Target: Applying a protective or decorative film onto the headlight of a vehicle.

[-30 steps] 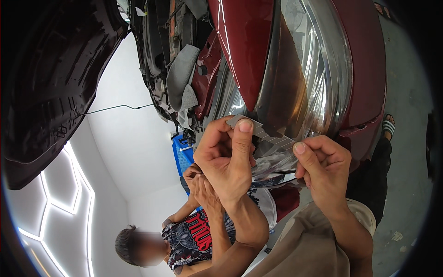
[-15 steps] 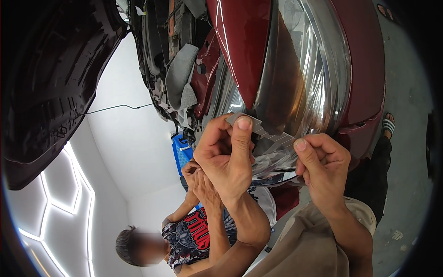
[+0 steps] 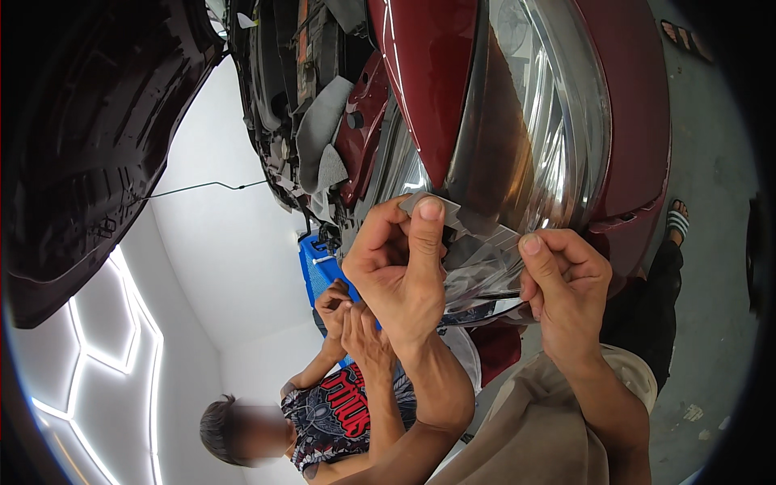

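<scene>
A thin, grey, see-through strip [image 3: 477, 228] with fine slanted lines spans between my hands in front of the car headlight [image 3: 551, 145]; whether it touches the lens I cannot tell. My left hand [image 3: 398, 279] is closed on the strip's left end, thumb pressed on top and fingers curled beneath. At the other end, my right hand [image 3: 568, 287] pinches the strip between thumb and fingers. A dark red painted panel [image 3: 416, 73] runs down beside the headlight to a point just above the strip.
The raised hood [image 3: 97, 162] with its prop rod fills the left. Grey cloths [image 3: 315, 137] lie in the engine bay. A blue plastic object [image 3: 319, 263] is behind my left hand. A co-worker [image 3: 347, 412] is at lower left, hands close together. Sandalled feet [image 3: 677, 222] are at right.
Both my hands and the strip have moved slightly upward, the right hand a little more. The co-worker's hands have shifted a little.
</scene>
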`<state>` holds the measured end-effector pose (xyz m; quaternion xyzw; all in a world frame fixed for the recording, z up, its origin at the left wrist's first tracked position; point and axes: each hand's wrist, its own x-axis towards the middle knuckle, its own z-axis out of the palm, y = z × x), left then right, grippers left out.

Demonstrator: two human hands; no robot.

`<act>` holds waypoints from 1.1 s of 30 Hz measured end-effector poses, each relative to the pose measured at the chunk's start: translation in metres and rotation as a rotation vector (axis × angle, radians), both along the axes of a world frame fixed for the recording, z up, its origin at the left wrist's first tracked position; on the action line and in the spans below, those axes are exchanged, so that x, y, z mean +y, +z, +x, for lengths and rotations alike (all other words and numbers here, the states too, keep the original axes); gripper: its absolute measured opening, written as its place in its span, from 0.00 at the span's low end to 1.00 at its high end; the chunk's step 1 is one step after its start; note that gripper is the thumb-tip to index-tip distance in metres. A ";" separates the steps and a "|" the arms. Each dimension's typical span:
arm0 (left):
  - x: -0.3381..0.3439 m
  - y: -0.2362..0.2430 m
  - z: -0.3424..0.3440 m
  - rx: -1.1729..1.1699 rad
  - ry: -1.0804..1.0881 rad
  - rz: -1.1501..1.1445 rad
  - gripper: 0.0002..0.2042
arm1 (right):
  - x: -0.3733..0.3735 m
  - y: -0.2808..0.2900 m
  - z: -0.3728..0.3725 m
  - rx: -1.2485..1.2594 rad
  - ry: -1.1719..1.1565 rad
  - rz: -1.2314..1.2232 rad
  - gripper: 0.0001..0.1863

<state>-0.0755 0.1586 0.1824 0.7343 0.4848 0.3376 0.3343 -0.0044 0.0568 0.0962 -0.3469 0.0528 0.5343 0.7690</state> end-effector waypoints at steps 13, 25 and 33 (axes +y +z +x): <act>-0.001 -0.005 0.004 -0.021 0.013 0.046 0.07 | 0.006 0.004 0.000 0.007 -0.075 -0.065 0.10; 0.007 0.000 0.002 0.019 0.048 0.059 0.12 | 0.012 0.012 0.013 -0.126 -0.089 -0.114 0.10; 0.004 -0.008 0.002 0.004 0.052 0.063 0.11 | 0.013 0.011 0.022 -0.179 -0.076 -0.170 0.10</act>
